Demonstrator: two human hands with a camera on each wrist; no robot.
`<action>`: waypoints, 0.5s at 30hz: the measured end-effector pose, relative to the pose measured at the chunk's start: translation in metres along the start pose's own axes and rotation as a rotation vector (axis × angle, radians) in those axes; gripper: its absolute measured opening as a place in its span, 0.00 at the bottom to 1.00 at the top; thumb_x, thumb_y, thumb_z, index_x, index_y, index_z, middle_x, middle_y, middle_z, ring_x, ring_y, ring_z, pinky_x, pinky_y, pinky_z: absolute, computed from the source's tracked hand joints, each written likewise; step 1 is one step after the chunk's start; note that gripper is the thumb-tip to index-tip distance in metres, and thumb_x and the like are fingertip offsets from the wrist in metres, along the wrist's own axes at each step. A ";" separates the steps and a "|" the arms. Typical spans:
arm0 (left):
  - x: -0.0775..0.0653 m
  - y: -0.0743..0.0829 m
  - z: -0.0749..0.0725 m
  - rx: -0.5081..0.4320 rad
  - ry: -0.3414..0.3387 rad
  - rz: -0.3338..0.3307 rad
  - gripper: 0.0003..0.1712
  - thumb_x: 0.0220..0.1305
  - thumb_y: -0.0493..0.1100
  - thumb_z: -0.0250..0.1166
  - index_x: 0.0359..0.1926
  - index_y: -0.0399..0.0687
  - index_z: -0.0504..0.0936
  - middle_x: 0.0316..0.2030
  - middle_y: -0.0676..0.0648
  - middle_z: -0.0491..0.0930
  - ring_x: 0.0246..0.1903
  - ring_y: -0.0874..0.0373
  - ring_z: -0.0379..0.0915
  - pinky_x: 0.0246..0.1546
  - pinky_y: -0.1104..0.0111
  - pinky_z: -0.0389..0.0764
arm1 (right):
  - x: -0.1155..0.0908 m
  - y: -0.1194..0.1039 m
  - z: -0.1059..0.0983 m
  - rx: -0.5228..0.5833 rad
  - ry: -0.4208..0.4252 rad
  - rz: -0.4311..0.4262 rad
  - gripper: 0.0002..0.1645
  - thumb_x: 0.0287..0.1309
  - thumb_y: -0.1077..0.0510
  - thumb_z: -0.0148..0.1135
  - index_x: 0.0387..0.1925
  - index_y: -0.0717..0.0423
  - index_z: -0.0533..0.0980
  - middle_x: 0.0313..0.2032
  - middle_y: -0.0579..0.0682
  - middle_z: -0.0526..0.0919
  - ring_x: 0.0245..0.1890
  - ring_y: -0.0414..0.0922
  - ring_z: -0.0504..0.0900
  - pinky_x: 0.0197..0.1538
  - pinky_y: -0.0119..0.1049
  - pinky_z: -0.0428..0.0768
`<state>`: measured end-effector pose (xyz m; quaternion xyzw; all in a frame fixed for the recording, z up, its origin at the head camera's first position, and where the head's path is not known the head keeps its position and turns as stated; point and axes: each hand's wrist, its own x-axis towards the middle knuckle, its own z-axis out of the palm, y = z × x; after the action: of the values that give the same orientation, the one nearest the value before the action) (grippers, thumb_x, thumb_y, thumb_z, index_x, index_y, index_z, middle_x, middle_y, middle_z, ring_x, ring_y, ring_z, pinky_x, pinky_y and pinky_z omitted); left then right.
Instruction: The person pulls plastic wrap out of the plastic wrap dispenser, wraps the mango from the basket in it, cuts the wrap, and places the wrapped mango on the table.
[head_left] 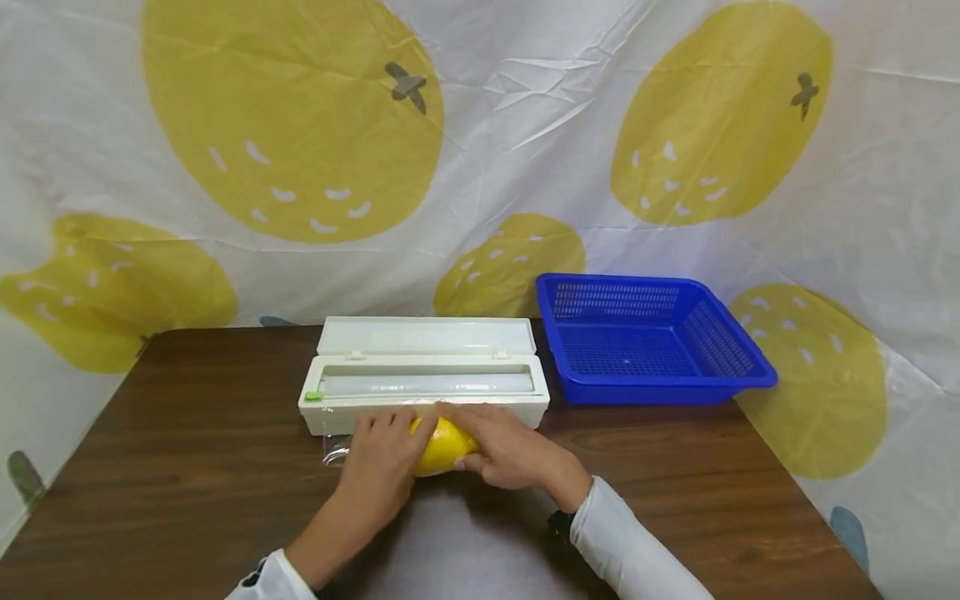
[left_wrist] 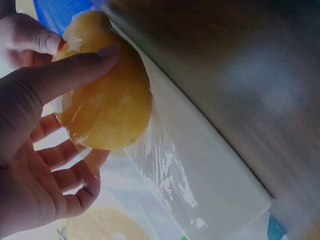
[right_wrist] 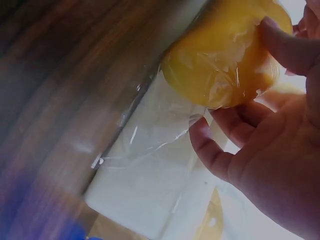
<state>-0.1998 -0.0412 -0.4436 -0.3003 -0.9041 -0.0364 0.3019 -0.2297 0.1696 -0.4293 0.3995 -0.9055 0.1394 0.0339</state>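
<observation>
A yellow lemon (head_left: 443, 447), partly covered in clear cling film (left_wrist: 167, 172), is held between both hands in front of a white cling film dispenser (head_left: 424, 408). My left hand (head_left: 381, 460) grips its left side, thumb across the near face and fingers behind. From the right, my right hand (head_left: 512, 447) holds it with the thumb on its surface; the fingers touch the film (right_wrist: 145, 135) at its far side. Loose film spreads out on both sides of the lemon along the dispenser's front. The dispenser's lid (head_left: 426, 336) stands open, and a film roll (head_left: 426, 383) shows inside.
To the right of the dispenser stands a blue plastic basket (head_left: 667, 392) with slotted walls. A green slider (head_left: 313, 397) sits at the dispenser's left end. Behind the brown wooden table (head_left: 187, 467) hangs a white cloth (head_left: 525, 108) printed with yellow fruit.
</observation>
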 end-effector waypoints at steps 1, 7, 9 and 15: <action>0.000 -0.001 -0.001 -0.021 -0.009 -0.002 0.37 0.29 0.37 0.80 0.49 0.46 0.79 0.37 0.40 0.81 0.36 0.43 0.75 0.31 0.53 0.74 | -0.001 -0.001 -0.001 0.013 0.003 0.014 0.51 0.57 0.50 0.69 0.75 0.54 0.54 0.56 0.54 0.80 0.51 0.45 0.77 0.58 0.47 0.77; 0.001 -0.007 -0.008 -0.157 -0.051 -0.041 0.42 0.22 0.40 0.85 0.49 0.44 0.81 0.42 0.40 0.85 0.40 0.42 0.77 0.37 0.47 0.79 | -0.004 -0.005 -0.013 0.106 0.022 0.072 0.60 0.52 0.47 0.72 0.77 0.55 0.47 0.50 0.53 0.84 0.41 0.41 0.79 0.49 0.44 0.82; 0.001 -0.009 -0.009 -0.185 -0.051 -0.047 0.44 0.21 0.40 0.86 0.50 0.44 0.81 0.43 0.39 0.86 0.41 0.41 0.78 0.38 0.46 0.80 | -0.005 -0.005 -0.017 0.112 0.030 0.077 0.58 0.53 0.47 0.72 0.76 0.56 0.49 0.51 0.53 0.84 0.44 0.42 0.80 0.52 0.45 0.82; 0.001 -0.016 -0.006 -0.278 -0.034 -0.057 0.45 0.21 0.40 0.85 0.51 0.41 0.82 0.44 0.39 0.86 0.40 0.41 0.78 0.40 0.47 0.80 | -0.008 -0.008 -0.023 0.013 0.099 0.085 0.43 0.53 0.46 0.71 0.67 0.55 0.68 0.53 0.51 0.83 0.49 0.44 0.80 0.54 0.46 0.82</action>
<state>-0.2064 -0.0547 -0.4361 -0.3140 -0.9035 -0.1649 0.2406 -0.2192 0.1765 -0.4063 0.3533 -0.9180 0.1660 0.0702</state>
